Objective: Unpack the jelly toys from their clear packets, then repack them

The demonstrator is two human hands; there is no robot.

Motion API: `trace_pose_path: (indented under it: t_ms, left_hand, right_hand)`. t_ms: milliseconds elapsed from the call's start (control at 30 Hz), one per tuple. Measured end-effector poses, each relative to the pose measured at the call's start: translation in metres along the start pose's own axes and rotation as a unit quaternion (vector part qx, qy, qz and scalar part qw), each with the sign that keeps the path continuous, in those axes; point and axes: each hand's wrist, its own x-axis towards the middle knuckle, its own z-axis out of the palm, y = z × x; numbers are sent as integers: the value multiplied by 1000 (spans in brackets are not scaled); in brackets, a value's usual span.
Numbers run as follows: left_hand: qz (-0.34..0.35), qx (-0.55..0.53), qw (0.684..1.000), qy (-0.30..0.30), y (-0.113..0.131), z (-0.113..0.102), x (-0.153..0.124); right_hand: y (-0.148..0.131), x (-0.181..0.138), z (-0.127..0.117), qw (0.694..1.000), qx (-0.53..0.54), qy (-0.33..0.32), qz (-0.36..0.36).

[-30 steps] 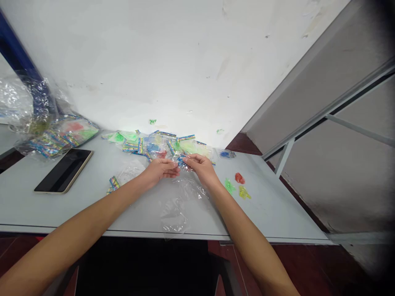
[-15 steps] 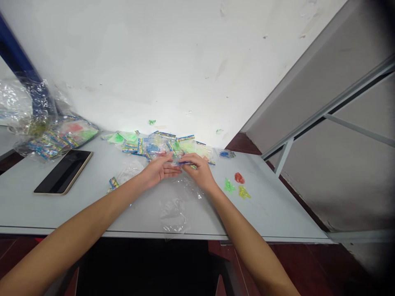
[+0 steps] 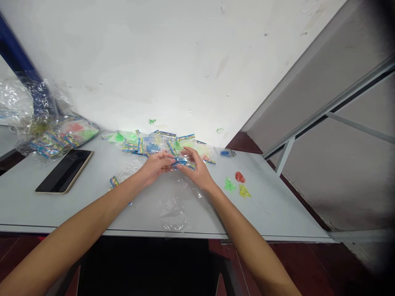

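My left hand (image 3: 156, 165) and my right hand (image 3: 195, 167) meet over the middle of the grey table (image 3: 46, 205). Both pinch one small clear packet (image 3: 182, 163) with a blue and multicoloured header strip. Just behind them lies a pile of similar packets (image 3: 154, 144) holding green, blue and red pieces. Empty clear plastic sleeves (image 3: 175, 205) lie on the table below my hands.
Three small loose toys, green (image 3: 228, 185), red (image 3: 239, 177) and yellow (image 3: 245, 191), lie right of my hands. A black phone (image 3: 64, 170) rests at left. A clear bag of more packets (image 3: 55, 137) sits far left. A white wall stands behind; grey shelving frame at right.
My hands have lifted slightly and drawn closer to the pile, turning the small packet between the fingertips. My right fingers now curl over its top.
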Motion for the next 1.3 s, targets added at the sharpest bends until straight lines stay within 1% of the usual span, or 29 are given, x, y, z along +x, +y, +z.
trace_pose_path:
  t_ms: [67,133,267,367,433,533,667,767,933,1000,1100,1167,1233,1300]
  left_hand:
    - [4,12,1000,-8,-1,0,0]
    - [8,19,1000,-7,-2,0,0]
    - [11,30,999,-12,0,1,0]
    - [2,54,998,-32,1,2,-2]
    - [-8,69,997,-32,2,2,-2]
    - [-20,94,995,-20,1,2,-2]
    - [-20,136,990,-17,-4,1,1]
    - [-14,158,987,-13,-6,0,3]
    - [-2,167,986,24,-4,0,2]
    - [2,168,985,32,-4,0,1]
    - [6,162,986,28,-5,0,1]
    - [12,148,988,36,-4,2,1]
    - [28,141,987,66,1,6,0]
    - [60,140,982,109,11,10,-6]
  right_hand:
    - [1,1,2,999,0,13,39]
    - [2,1,4,998,-5,17,57]
    - [1,3,4,999,-21,31,33]
    - [1,4,4,999,-21,43,12]
    - [2,4,4,999,-18,42,6]
    - [4,5,5,999,-11,40,6]
    - [4,5,6,999,-1,50,13]
    - [1,6,6,998,23,50,41]
    - [-1,8,1,988,109,35,105]
    - [-1,9,-3,984,136,29,111]
    - [-2,8,-7,979,172,14,104]
    - [-2,8,-8,979,179,9,99]
    - [-1,8,-8,980,175,12,96]
    - [1,9,-8,981,172,21,92]
